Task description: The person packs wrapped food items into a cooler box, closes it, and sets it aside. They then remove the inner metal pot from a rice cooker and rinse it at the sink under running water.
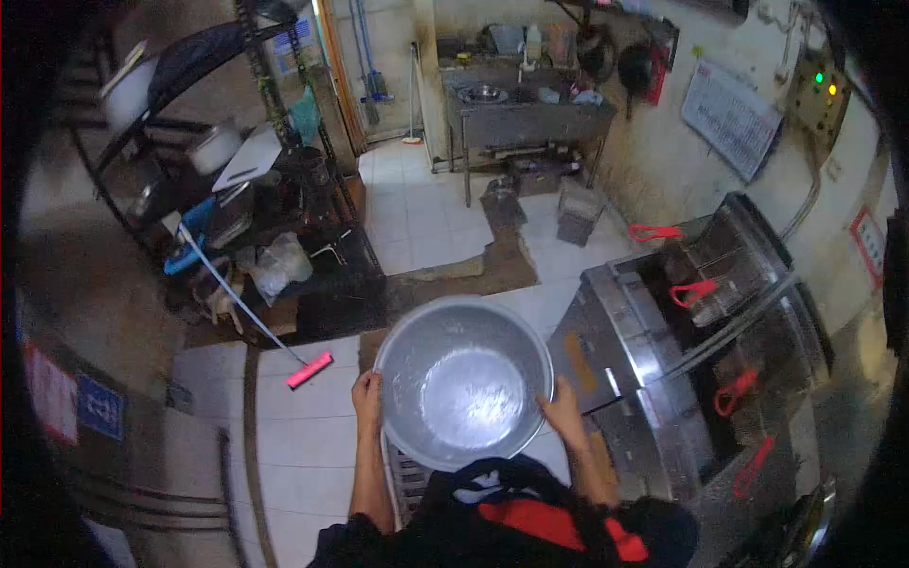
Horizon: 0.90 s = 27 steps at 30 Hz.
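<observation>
A large round metal basin (464, 379) is held out in front of my body, its open top facing up. Nothing shows inside it except bright reflections on the bottom. My left hand (367, 393) grips the rim on the left side, thumb up near the edge. On the opposite side my right hand (562, 413) is closed round the rim. Part of the basin's near edge is hidden behind my dark and red clothing (530, 516).
To the right stands a steel fryer (653, 369) with red-handled baskets (693, 292). A pink-headed floor squeegee (311, 370) leans at the left by a cluttered shelf (331, 275). At the back is a sink counter (530, 112); a grey bin (578, 212) stands before it.
</observation>
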### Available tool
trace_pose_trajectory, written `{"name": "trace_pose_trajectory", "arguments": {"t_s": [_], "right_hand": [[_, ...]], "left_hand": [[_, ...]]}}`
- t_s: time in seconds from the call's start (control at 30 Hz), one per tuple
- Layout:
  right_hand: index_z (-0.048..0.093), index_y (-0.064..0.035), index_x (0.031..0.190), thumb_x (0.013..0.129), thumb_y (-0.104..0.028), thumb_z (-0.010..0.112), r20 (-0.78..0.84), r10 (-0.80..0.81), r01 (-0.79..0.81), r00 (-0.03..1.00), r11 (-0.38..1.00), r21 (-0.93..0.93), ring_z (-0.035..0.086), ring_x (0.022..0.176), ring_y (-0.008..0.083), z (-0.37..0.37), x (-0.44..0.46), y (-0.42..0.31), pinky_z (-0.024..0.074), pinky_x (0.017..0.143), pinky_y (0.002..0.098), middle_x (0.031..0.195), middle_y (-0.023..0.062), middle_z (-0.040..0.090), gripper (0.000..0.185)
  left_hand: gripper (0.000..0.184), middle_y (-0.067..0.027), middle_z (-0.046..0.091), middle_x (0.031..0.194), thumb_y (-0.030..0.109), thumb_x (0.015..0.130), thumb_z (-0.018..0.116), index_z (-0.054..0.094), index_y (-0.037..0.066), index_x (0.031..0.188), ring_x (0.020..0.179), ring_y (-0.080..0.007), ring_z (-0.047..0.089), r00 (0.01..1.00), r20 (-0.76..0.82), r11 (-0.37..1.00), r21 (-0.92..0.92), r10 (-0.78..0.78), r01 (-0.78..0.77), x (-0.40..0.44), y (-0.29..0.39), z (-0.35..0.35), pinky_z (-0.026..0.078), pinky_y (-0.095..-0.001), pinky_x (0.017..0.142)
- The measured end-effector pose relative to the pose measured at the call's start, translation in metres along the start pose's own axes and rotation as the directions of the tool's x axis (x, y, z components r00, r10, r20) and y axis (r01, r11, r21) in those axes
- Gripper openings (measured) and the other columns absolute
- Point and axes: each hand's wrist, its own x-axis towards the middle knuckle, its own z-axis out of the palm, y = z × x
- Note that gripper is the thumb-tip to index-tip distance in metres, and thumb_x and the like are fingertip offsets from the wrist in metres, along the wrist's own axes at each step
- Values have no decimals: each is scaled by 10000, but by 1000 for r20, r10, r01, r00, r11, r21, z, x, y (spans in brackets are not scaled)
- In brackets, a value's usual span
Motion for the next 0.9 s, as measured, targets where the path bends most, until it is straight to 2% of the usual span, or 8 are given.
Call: {"name": "trace_pose_trajectory", "arguments": {"t_s": [0.1,0.3,0.43,0.47,0.53,0.6,0.7,0.9], "right_hand": [[567,9,986,756,-215,673,216,128,-146,968,987,67,620,888,350,-14,101,-99,472,758,425,908,219,627,338],[567,-9,920,779,-244,676,282,127,-171,951,976,136,600,735,319,42,271,-119,467,693,406,790,200,604,295],[563,2,879,777,-269,691,191,165,-208,968,950,232,595,736,288,98,379,-80,457,678,402,785,182,606,317],[565,5,883,777,-268,692,175,204,-232,963,959,164,597,748,283,98,401,-81,457,682,401,791,185,607,320],[570,10,893,777,-267,695,146,290,-294,946,956,5,603,772,274,95,443,-66,456,690,397,803,189,611,325],[533,-9,820,789,-203,695,14,258,-258,966,965,44,517,664,176,98,470,-20,428,607,337,696,81,544,255],[504,-15,779,799,-147,687,-164,337,-303,927,932,200,480,634,133,94,513,5,417,588,305,657,23,516,226],[516,-10,810,807,-119,666,-329,437,-370,837,895,248,495,727,137,92,628,91,419,653,300,759,51,553,186]], "left_hand": [[343,-101,631,969,244,922,511,605,-55,1060,875,-173,574,996,-82,986,-161,28,-41,62,24,2,454,-297,798],[355,-91,637,937,275,938,478,607,-30,1064,868,-166,577,998,-59,919,-394,4,-27,188,81,73,459,-285,780],[387,-91,639,860,330,917,517,643,-35,920,760,-172,566,992,-116,999,4,-46,47,325,43,135,453,-303,704],[382,-89,637,835,328,910,534,651,-36,887,750,-188,560,985,-103,970,-215,-139,114,352,40,156,448,-327,710],[371,-91,638,833,323,906,548,651,-33,898,773,-192,558,987,100,963,-226,-124,144,406,66,205,444,-337,739],[343,-82,639,824,302,896,580,655,-32,920,784,-179,559,983,164,965,-231,-85,122,462,50,255,444,-341,763],[338,-74,630,839,295,878,614,647,-30,962,800,-171,559,930,368,995,-96,15,21,541,67,338,444,-340,768],[302,-52,576,813,270,856,639,627,-20,940,797,-163,529,858,498,992,56,-126,113,639,142,519,425,-308,767]]}}
